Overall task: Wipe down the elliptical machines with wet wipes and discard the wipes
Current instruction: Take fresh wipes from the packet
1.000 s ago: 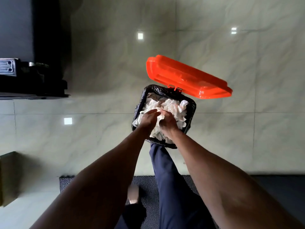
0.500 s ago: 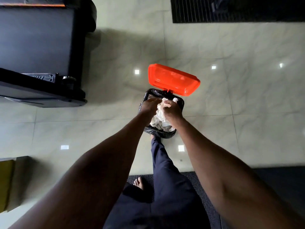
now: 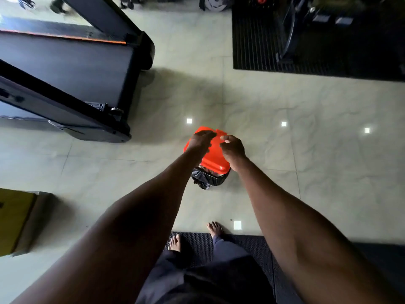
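Small bin [image 3: 209, 178] on the pale tiled floor [image 3: 285, 163], lined with a black bag whose edge spills out below an orange lid [image 3: 213, 157] lying down over the opening; no wipes are visible. Left hand [image 3: 201, 140] and right hand [image 3: 232, 148] hang above the lid with loosely curled fingers, holding nothing. Both bare feet stand at the edge of a dark mat [image 3: 197, 242], and a black treadmill [image 3: 72, 84] lies at upper left.

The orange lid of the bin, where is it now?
In the head view it is near the centre: the orange lid covers the black-lined bin on the floor, below both hands, right of the dark machine.
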### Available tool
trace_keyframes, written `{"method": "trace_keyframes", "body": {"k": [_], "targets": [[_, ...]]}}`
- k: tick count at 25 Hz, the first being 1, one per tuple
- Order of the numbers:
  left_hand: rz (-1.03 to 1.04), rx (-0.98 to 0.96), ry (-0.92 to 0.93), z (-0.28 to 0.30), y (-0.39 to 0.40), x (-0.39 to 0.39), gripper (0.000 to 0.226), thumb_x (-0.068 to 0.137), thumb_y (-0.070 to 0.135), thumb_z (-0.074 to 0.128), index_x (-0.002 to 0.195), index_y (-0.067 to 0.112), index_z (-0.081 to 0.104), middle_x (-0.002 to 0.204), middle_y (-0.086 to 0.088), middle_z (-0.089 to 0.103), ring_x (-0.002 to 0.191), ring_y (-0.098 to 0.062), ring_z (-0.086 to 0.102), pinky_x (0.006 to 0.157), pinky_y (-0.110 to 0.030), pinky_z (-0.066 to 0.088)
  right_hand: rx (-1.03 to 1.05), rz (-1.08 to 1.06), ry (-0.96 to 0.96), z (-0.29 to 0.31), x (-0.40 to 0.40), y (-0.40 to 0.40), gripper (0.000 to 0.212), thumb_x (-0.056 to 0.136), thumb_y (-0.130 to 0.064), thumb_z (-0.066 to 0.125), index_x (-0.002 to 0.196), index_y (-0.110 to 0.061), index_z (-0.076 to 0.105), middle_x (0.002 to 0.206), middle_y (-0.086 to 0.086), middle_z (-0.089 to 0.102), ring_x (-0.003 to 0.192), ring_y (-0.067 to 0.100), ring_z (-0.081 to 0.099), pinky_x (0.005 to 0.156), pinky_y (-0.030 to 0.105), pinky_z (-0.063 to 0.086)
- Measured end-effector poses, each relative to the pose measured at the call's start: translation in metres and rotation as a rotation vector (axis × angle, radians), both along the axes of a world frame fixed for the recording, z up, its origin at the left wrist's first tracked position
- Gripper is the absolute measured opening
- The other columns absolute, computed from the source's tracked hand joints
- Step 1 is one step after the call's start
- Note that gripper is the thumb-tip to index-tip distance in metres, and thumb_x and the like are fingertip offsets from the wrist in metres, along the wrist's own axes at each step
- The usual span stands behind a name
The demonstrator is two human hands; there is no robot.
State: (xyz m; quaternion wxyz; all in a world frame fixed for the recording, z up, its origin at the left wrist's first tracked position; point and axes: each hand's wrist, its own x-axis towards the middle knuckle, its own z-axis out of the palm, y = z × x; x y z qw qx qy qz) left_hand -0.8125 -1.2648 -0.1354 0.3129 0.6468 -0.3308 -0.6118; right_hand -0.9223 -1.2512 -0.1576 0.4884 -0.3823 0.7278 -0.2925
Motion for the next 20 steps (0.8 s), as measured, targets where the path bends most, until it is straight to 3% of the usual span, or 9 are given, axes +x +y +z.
{"method": "trace_keyframes", "body": {"k": [4, 7, 9, 12, 16, 20], "targets": [[0.141, -0.039, -0.010, 0.023, 0.005, -0.003, 0.017, 0.092, 0.013, 0.058, 0.107, 0.014, 0.065, 0.071, 0.000, 0.053, 0.059, -0.014, 0.045, 0.055, -0.024, 0.035, -0.034, 0.094, 0.019, 0.012, -0.007, -0.008, 0.031, 0.086, -0.007, 0.052, 0.113, -0.011, 0.065, 0.103, 0.005, 0.064, 0.084, 0.019, 0.056, 0.060, 0.023, 0.041], [0.292, -0.151, -0.015, 0.055, 0.015, 0.024, 0.012, 0.093, 0.012, 0.058, 0.102, 0.016, 0.065, 0.075, 0.002, 0.058, 0.062, -0.013, 0.048, 0.056, -0.024, 0.038, -0.108, 0.240, -0.074, 0.040, 0.021, -0.023, 0.010, 0.084, -0.014, 0.058, 0.087, -0.019, 0.065, 0.083, 0.002, 0.064, 0.073, 0.019, 0.057, 0.063, 0.027, 0.043], [0.452, -0.234, -0.030, 0.078, 0.028, 0.069, 0.009, 0.092, 0.012, 0.059, 0.092, 0.017, 0.066, 0.074, 0.001, 0.059, 0.061, -0.014, 0.049, 0.055, -0.025, 0.038, -0.157, 0.366, -0.176, 0.075, 0.070, -0.030, 0.011, 0.086, -0.018, 0.060, 0.076, -0.020, 0.060, 0.069, -0.002, 0.061, 0.060, 0.017, 0.055, 0.055, 0.026, 0.043], [0.648, -0.368, -0.072, 0.117, 0.058, 0.147, 0.012, 0.088, 0.013, 0.061, 0.080, 0.019, 0.066, 0.073, -0.004, 0.060, 0.057, -0.015, 0.050, 0.051, -0.020, 0.037, -0.274, 0.611, -0.256, 0.128, 0.156, -0.016, 0.009, 0.089, -0.010, 0.059, 0.086, -0.017, 0.064, 0.068, -0.002, 0.061, 0.053, 0.011, 0.051, 0.044, 0.019, 0.040], [0.946, -0.541, -0.125, 0.180, 0.148, 0.265, 0.012, 0.094, 0.007, 0.056, 0.100, 0.008, 0.065, 0.071, -0.004, 0.062, 0.054, -0.011, 0.057, 0.048, -0.016, 0.044, -0.383, 0.986, -0.334, 0.189, 0.291, 0.051, 0.008, 0.088, -0.009, 0.060, 0.093, -0.012, 0.065, 0.074, 0.002, 0.063, 0.057, 0.011, 0.052, 0.048, 0.019, 0.042], [1.138, -0.618, -0.199, 0.211, 0.263, 0.364, 0.010, 0.095, 0.009, 0.055, 0.095, 0.011, 0.065, 0.075, -0.006, 0.062, 0.059, -0.016, 0.055, 0.053, -0.023, 0.040, -0.467, 1.232, -0.366, 0.225, 0.411, 0.145, 0.010, 0.090, -0.013, 0.060, 0.086, -0.021, 0.065, 0.071, -0.002, 0.064, 0.051, 0.008, 0.053, 0.044, 0.017, 0.039]]}}
